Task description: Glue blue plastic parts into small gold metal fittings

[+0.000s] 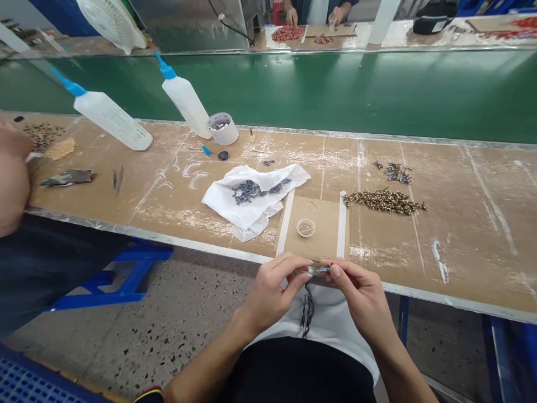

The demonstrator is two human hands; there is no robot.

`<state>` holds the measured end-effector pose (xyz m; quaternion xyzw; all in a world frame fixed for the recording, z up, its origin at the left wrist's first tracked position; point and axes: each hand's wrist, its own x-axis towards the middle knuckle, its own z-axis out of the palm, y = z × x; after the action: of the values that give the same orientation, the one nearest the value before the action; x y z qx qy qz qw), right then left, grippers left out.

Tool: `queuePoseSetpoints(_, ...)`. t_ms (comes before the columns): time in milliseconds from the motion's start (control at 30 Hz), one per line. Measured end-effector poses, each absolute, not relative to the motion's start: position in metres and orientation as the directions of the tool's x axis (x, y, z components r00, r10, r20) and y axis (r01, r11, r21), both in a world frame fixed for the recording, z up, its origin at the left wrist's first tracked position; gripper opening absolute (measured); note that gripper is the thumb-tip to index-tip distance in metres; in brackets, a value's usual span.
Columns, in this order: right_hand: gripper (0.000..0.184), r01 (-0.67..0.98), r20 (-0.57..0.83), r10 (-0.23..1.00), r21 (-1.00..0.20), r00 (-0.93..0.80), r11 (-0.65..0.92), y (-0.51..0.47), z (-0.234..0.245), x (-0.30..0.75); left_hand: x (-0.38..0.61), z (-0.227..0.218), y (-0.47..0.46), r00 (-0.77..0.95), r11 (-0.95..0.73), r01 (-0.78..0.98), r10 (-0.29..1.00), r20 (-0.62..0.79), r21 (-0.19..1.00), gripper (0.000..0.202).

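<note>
Small blue piece (pixel 324 270), slim and glossy, with a darker, brownish end toward the right fingertips, sits between the person's two hands at the near edge of the bench (pixel 470 224); finer detail is too small to tell. The right hand (pixel 361 292) has its grip closed on it, thumb against fingers. The left hand (pixel 272 288) has its fingertips drawn nearly together by the other end; whether that grip holds anything cannot be told. Similar bluish pieces (pixel 247 191) lie on a white cloth (pixel 251 223), and brassy pieces (pixel 384 201) are piled farther right.
</note>
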<state>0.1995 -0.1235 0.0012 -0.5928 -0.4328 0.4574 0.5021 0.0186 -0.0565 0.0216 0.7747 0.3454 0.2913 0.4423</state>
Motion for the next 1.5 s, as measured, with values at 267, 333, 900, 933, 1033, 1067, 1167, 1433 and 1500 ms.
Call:
queuePoseSetpoints(267,0.019,-0.142,-0.237,0.940,-0.968,0.245,-0.207,-0.130,0.020,0.191,0.037,0.031,-0.064,0.548,-0.430,0.186,0.792,0.270,0.884,0.005)
queuePoseSetpoints(333,0.018,-0.184,-0.263,0.938,-0.957,0.227,-0.224,-0.130,0.018,0.191,0.038,0.032,-0.063,0.551,-0.435,0.207,0.792,0.263,0.876,0.002)
queuePoseSetpoints(900,0.010,-0.093,-0.179,0.939,-0.983,0.292,-0.159,-0.137,0.025,0.189,0.037,0.030,-0.065,0.590,-0.279,0.203,0.800,0.110,0.939,0.008)
queuePoseSetpoints(933,0.010,-0.079,-0.174,0.940,-0.984,0.292,-0.158,-0.138,0.024,0.189,0.036,0.030,-0.064,0.603,-0.295,0.208,0.789,0.115,0.932,0.008)
queuePoseSetpoints(1033,0.014,-0.020,-0.176,0.932,-0.984,0.317,-0.179,-0.142,0.020,0.194,0.024,0.032,-0.050,0.594,-0.378,0.267,0.789,0.158,0.886,0.010)
queuePoseSetpoints(1067,0.016,0.006,-0.179,0.923,-0.981,0.341,-0.193,-0.142,0.018,0.201,0.016,0.032,-0.041,0.549,-0.418,0.313,0.812,0.196,0.853,0.011)
queuePoseSetpoints(1167,0.024,0.123,-0.132,0.860,-0.968,0.493,-0.219,-0.132,0.013,0.244,-0.014,0.026,0.001,0.316,-0.456,0.593,0.890,0.329,0.664,0.012)
queuePoseSetpoints(1433,0.045,0.427,0.156,0.725,-0.881,0.671,-0.205,-0.002,0.001,0.410,-0.051,-0.008,0.080,0.247,-0.318,0.899,0.936,0.252,0.302,0.043)
queuePoseSetpoints(1500,0.048,0.428,0.149,0.743,-0.882,0.652,-0.198,0.025,-0.006,0.427,-0.053,-0.010,0.084,0.245,-0.303,0.900,0.946,0.211,0.315,0.041)
